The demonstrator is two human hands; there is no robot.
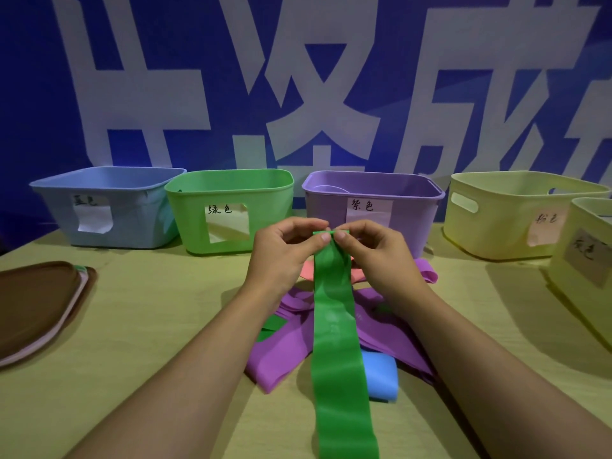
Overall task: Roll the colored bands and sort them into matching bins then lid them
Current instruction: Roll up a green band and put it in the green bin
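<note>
Five labelled bins point(228, 210) (contents unseen) stand behind both hands' fingers point(326, 236) pinching the green band point(337, 326).

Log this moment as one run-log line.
stage: rolling | left hand + right hand: pinch green band top end | green bin: no lid

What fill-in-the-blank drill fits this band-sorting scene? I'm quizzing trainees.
1. Both hands pinch the far end of the ____ band.
2. The green bin stands between the blue bin and the ____ bin.
3. The brown lids lie at the table's ____ edge.

Missing: green; purple; left
</note>
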